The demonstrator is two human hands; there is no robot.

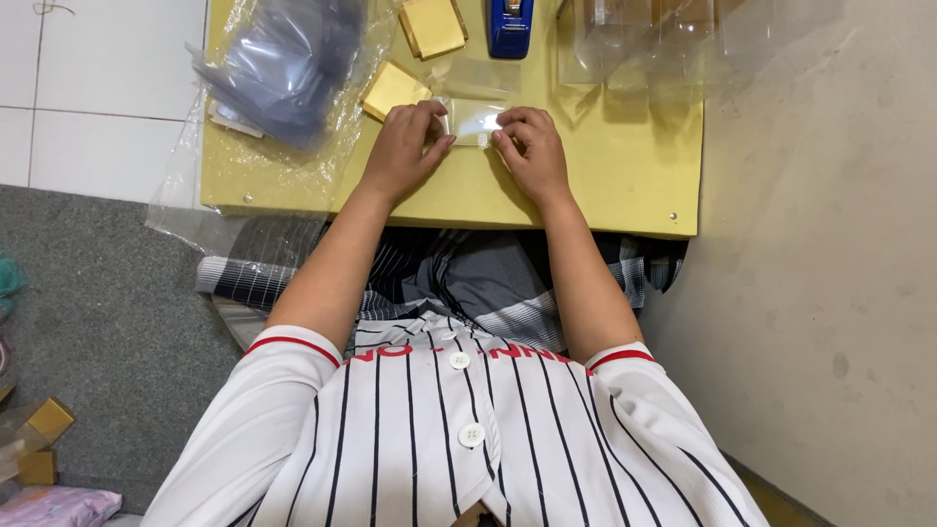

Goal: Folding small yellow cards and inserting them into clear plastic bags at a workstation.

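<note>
Clear sleeve (475, 121): a small transparent plastic piece is lying flat on the yellow table (625, 185), directly between the two hands and touching both; its long axis is running left to right, from one hand to the other.
Nearer hand: neither is clearly leading; both are reaching equally far, one at each end of the sleeve.
Left hand (405, 146): fingers are curling down, with thumb and fingertips pinching the sleeve's left end; it is closing on the plastic, not lying flat.
Right hand (532, 146): fingers are bending inward and pressing or pinching the right end; whether it is fully gripping cannot be told.
Just beyond the left hand: a gold box (394, 90) is sitting near the knuckles, seemingly not touching them.
Farther left: a crumpled bag of plastic sleeves (283, 68) is spreading over the table edge.
Farther ahead: a second gold box (432, 26) and a blue tape dispenser (510, 26) are standing side by side.
Ahead to the right: clear plastic cartons (625, 39) are standing well apart from the hands.
</note>
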